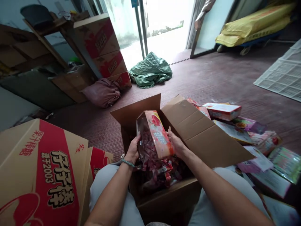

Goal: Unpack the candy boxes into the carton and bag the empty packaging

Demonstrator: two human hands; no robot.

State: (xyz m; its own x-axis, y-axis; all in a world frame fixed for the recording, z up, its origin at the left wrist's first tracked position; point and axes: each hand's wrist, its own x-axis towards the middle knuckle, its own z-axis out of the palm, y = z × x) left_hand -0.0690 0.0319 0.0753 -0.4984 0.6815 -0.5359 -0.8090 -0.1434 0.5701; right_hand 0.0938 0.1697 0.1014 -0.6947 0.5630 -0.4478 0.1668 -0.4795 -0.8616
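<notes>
Over an open cardboard carton (164,194) between my knees, I hold a pink and orange printed candy box (157,133) tilted, with a clear plastic side facing left. Dark red wrapped candies (148,146) show at that side; I cannot tell whether they are inside the box or behind the plastic. My left hand (133,150) grips the box's left edge, thumb up. Against its right side lies my right hand (176,142), its fingers partly hidden behind the box. More wrapped candies (168,172) lie loose in the carton below.
Several printed candy boxes (223,111) are heaped on the floor at right. Large red and tan cartons (56,169) stand at left, others (101,40) are stacked behind. A green sack (151,70) lies by the doorway, yellow sacks (249,26) on a cart, a white crate (284,70) at right.
</notes>
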